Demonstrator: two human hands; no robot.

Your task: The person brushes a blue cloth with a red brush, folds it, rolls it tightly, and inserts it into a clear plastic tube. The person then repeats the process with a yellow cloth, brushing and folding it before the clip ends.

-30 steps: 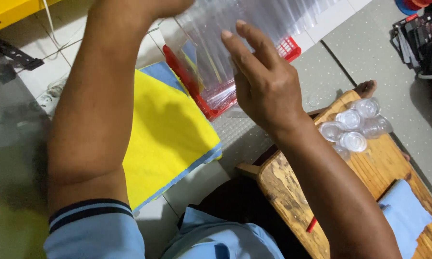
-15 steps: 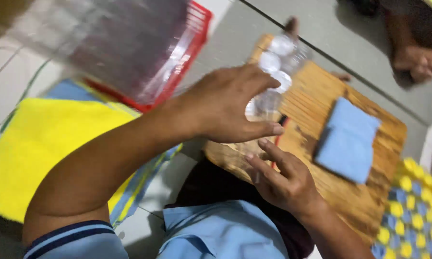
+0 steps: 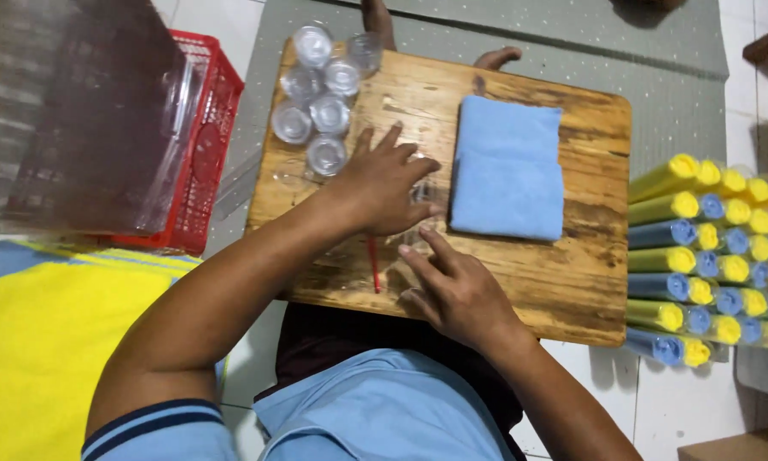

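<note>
1. While the left hand [image 3: 384, 192] was raised beside a stack of clear plastic half a second ago, it now lies palm down on the wooden worktop [image 3: 589, 282], fingers spread and curled over a small clear item at its fingertips — whether it grips that item I cannot tell, since the hand covers most of it.
2. Half a second ago the right hand [image 3: 452, 286] hovered open below the left; now it rests on the near part of the worktop, just beside and nearer the body than the left hand, fingers loosely extended and holding nothing.
3. Both hands have thus come down to the board — the work has shifted from the clear stack to the small parts on the wood.
4. A thin red stick [image 3: 373, 266] lies on the worktop between the two hands, under the left wrist.
5. Just beyond the left hand stands a cluster of small clear plastic caps [image 3: 324, 94], close together and upright.
6. To the right of the left hand's fingertips lies a folded blue cloth [image 3: 508, 166], almost touching them.
7. Left of the left forearm sits a red basket [image 3: 200, 162] with the blurred clear plastic stack [image 3: 68, 119] in front of it.
8. Well to the right of both hands lie rows of yellow and blue tubes [image 3: 708, 256] on the floor.
</note>
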